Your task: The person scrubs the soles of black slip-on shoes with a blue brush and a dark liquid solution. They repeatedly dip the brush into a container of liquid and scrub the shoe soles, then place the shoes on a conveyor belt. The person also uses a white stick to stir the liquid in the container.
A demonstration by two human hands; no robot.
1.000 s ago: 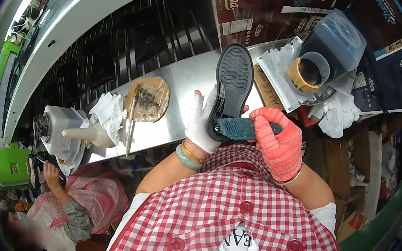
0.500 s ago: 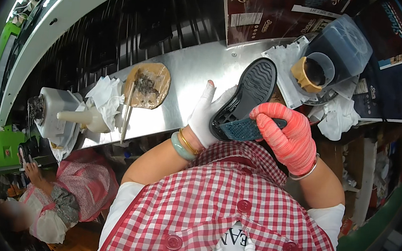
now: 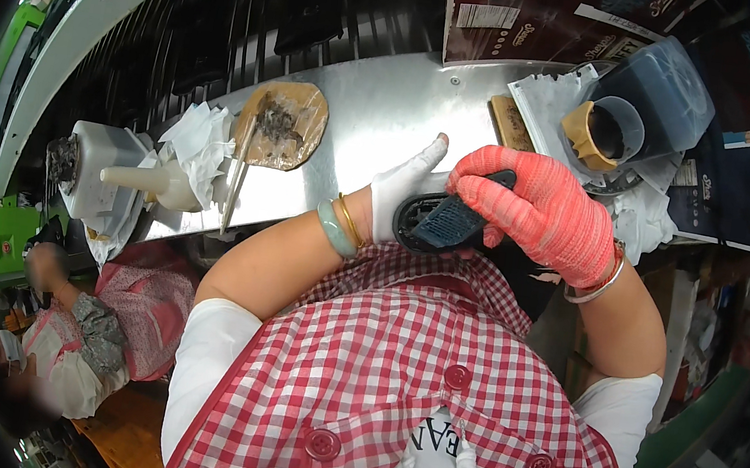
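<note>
Bench of shiny silver metal (image 3: 371, 104) is faced at its near edge by both gloved hands. On the right hand (image 3: 542, 214), clad in coral-red knit, the fingers are curled closed; on the left hand (image 3: 390, 201), clad in white fabric, the thumb is spread away, and how closely the rest is wrapped cannot be told. A black moulded shoe sole (image 3: 404, 226), toe hidden, is supported by the left just off that edge; probably light, bendy and grippy, best taken by its rim. Over its heel, a flat dark-teal textured strip (image 3: 448, 224), seemingly stiffer, is pinched by the right.
</note>
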